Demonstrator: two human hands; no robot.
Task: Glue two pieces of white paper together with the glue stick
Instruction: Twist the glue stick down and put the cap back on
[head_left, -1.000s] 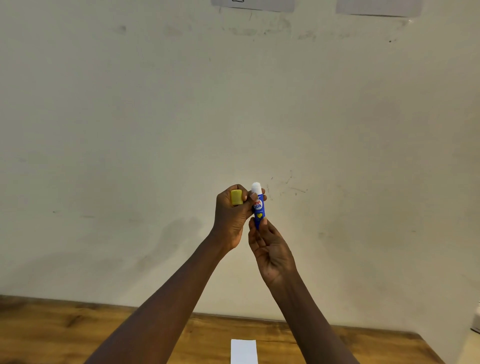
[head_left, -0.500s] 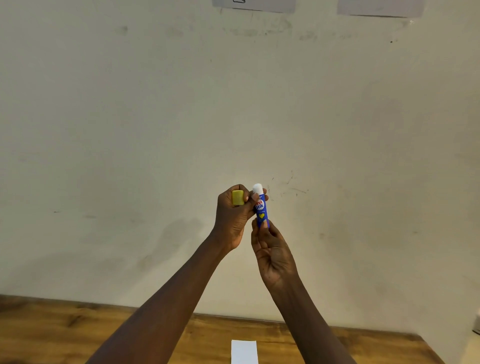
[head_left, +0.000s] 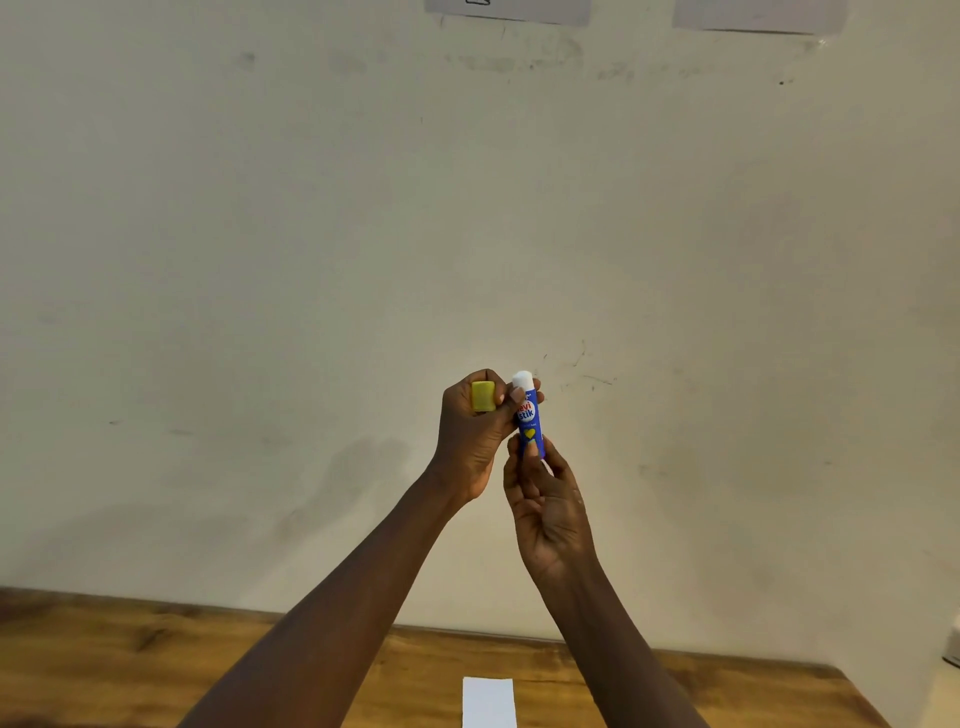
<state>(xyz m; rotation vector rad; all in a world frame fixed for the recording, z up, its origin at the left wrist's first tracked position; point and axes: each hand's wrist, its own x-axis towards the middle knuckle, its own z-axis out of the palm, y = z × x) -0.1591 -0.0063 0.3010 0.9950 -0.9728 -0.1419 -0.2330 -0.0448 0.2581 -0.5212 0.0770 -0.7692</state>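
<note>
I hold a blue glue stick (head_left: 530, 415) upright in front of the wall, uncapped, with white glue showing at its top. My right hand (head_left: 545, 504) pinches its lower end with thumb and fingertips. My left hand (head_left: 472, 436) grips the upper part of the tube between thumb and forefinger and keeps the yellow cap (head_left: 483, 396) tucked in its curled fingers. A strip of white paper (head_left: 488, 701) lies on the wooden table (head_left: 130, 654) at the bottom edge, between my forearms. A second piece of paper is not in view.
A cream wall (head_left: 311, 260) fills most of the view, with two paper sheets (head_left: 509, 10) taped at its top. A white object (head_left: 953, 644) shows at the right edge, beside the table's right corner.
My right hand's fingers have shifted slightly on the bottom of the tube. The glue stick, cap and left hand stay in nearly the same place.
</note>
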